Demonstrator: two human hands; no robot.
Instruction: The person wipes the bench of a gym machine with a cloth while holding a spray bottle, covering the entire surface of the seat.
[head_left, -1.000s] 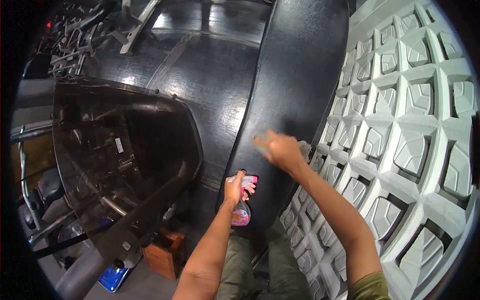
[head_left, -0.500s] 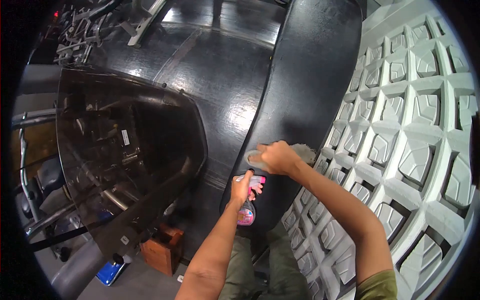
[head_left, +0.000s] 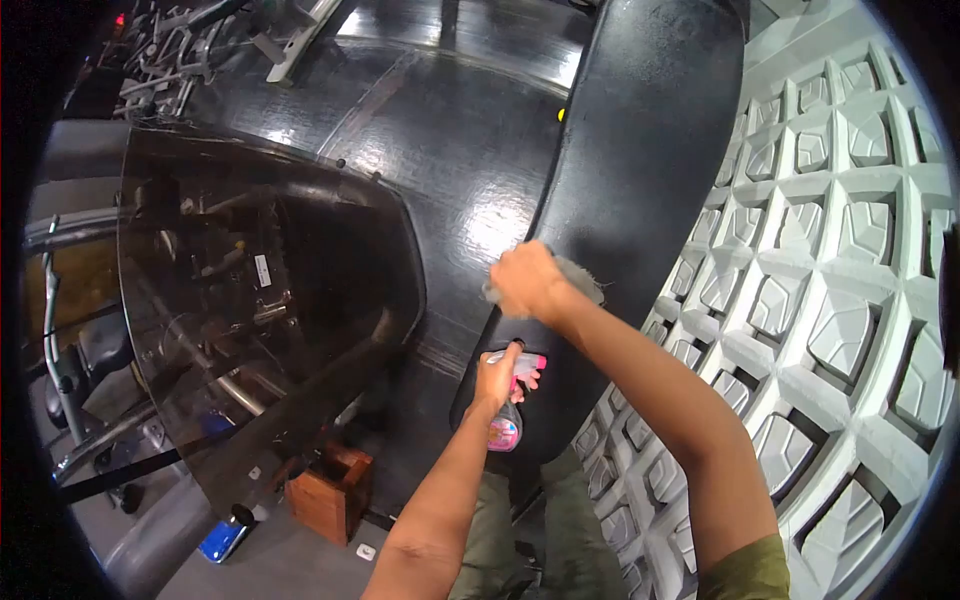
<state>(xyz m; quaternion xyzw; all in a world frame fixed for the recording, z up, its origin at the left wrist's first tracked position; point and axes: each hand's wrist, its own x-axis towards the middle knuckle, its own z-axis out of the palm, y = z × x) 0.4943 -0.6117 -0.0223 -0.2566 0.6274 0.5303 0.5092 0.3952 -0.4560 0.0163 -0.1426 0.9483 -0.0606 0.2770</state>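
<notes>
My left hand [head_left: 497, 380] is wrapped round the neck of a spray bottle [head_left: 505, 430] with a pink trigger and a pink label, above the near end of a long black padded surface [head_left: 640, 150]. Further up, my right hand [head_left: 530, 282] is closed on a grey cloth [head_left: 578, 278] at the left edge of that surface. Part of the cloth sticks out to the right of the hand, over the black padding.
A white wall with raised geometric blocks [head_left: 845, 325] runs along the right. At left stands a dark tinted panel [head_left: 330, 300] with metal frames behind it. A brown wooden box [head_left: 320, 505] and a blue object [head_left: 222, 540] lie lower left.
My right hand has moved up with the cloth, toward the padding's left edge. The view has shifted slightly, and a yellow spot shows more fully beside the padding. My left hand still grips the bottle.
</notes>
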